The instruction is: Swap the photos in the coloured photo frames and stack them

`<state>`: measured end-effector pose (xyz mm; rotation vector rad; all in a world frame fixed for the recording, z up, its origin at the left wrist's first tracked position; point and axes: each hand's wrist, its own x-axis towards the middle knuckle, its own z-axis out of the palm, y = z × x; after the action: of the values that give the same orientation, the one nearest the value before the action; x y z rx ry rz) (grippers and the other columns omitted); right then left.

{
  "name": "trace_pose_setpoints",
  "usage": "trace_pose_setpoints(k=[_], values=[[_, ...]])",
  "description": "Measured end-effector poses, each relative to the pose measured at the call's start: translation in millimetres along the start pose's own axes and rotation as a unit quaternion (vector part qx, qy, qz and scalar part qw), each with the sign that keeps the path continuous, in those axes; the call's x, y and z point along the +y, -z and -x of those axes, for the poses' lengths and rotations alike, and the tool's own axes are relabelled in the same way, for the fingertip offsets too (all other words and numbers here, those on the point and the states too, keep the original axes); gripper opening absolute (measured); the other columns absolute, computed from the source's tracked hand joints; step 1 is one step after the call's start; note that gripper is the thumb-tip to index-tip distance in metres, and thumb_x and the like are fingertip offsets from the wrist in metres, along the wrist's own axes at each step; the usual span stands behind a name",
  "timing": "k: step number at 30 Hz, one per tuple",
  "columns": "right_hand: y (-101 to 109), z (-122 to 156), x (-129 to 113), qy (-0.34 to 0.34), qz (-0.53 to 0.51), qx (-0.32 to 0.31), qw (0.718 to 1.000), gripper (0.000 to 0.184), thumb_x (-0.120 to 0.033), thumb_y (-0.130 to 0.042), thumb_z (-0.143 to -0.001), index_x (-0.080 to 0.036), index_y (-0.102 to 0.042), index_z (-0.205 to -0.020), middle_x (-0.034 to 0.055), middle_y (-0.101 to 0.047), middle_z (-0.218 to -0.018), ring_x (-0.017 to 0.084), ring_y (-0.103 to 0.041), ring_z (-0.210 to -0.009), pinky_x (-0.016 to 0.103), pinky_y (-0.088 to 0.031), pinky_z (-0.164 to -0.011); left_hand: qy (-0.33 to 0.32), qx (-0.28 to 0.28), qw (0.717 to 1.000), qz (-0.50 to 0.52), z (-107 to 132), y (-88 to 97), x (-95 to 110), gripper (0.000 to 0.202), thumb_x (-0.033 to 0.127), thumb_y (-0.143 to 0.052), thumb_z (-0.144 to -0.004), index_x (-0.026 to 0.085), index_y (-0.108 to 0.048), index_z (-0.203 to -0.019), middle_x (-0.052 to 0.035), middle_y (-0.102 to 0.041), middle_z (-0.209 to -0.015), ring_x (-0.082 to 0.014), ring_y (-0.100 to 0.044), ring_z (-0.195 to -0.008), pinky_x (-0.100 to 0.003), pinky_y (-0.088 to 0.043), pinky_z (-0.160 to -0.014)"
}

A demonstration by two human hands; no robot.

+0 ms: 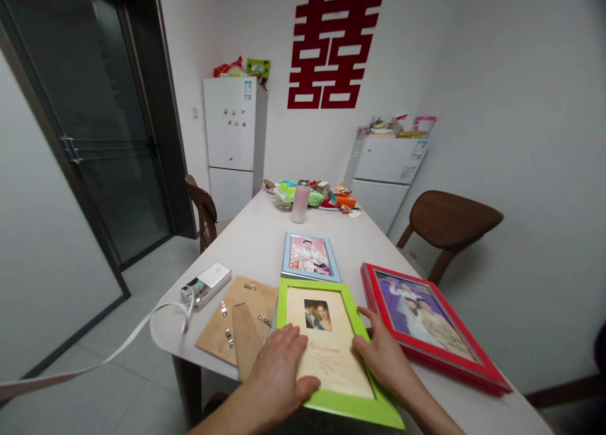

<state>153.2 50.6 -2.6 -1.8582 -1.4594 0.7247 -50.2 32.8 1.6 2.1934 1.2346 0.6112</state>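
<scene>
Green picture frame (310,285) lies face up at the near side of the pale counter (241,242), showing a cream sheet (334,365) with a small photo set in it. The left hand (280,367) rests over its left side, grip loose and spread, thumb on the sheet. The right hand (384,353) has its grip closed around the right edge, thumb on top (any fingers underneath are hidden). Just left sits a brown backing board (213,337) with metal clips and a stand. Beyond the green one is a blue frame (332,259); to the right, a red frame (379,296). A pink bottle (301,201) stands upright farther back.
</scene>
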Motion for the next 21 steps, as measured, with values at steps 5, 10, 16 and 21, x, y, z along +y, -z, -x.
trace_pose_setpoints(k=[5,10,16,21], values=[[9,16,-26,-0.069,-0.348,-0.064,0.933,0.069,-0.026,-0.04,-0.068,-0.021,-0.01,-0.13,0.0003,-0.062,-0.073,0.014,-0.056,-0.049,0.027,-0.043,-0.051,-0.005,0.0,0.999,0.047,-11,-6.0,24,0.082,0.044,-0.066,-0.057,0.01,-0.035,-0.124,-0.0169,-0.027,-0.132,-0.0322,-0.024,-0.12,-0.046,-0.019,-0.099],[14,21,-41,-0.045,-0.414,-0.074,0.906,0.078,-0.029,-0.055,-0.064,-0.027,-0.013,-0.129,-0.0042,-0.061,-0.069,0.01,-0.052,-0.046,0.024,-0.042,-0.05,-0.138,0.058,0.988,0.035,-18,-5.3,44,0.063,0.027,-0.057,-0.065,0.01,-0.035,-0.122,-0.0138,-0.038,-0.126,-0.0269,-0.034,-0.114,-0.039,-0.029,-0.096],[14,6,-18,-0.004,-0.186,-0.035,0.982,0.076,-0.035,-0.051,-0.065,-0.013,-0.018,-0.129,-0.0043,-0.055,-0.055,0.014,-0.052,-0.048,0.025,-0.04,-0.048,-0.104,0.19,0.974,0.061,-9,26.3,33,0.053,0.01,-0.042,-0.066,0.017,-0.037,-0.119,-0.0066,-0.055,-0.093,-0.0188,-0.052,-0.08,-0.029,-0.044,-0.073],[12,-4,6,0.048,0.124,0.011,0.991,0.063,-0.033,-0.042,-0.067,-0.002,-0.036,-0.12,0.0022,-0.057,-0.06,0.018,-0.055,-0.055,0.028,-0.04,-0.054,0.063,0.258,0.949,0.17,0,56.3,-14,0.049,0.012,-0.043,-0.063,0.016,-0.042,-0.111,-0.0011,-0.053,-0.079,-0.0159,-0.052,-0.07,-0.025,-0.043,-0.061]])
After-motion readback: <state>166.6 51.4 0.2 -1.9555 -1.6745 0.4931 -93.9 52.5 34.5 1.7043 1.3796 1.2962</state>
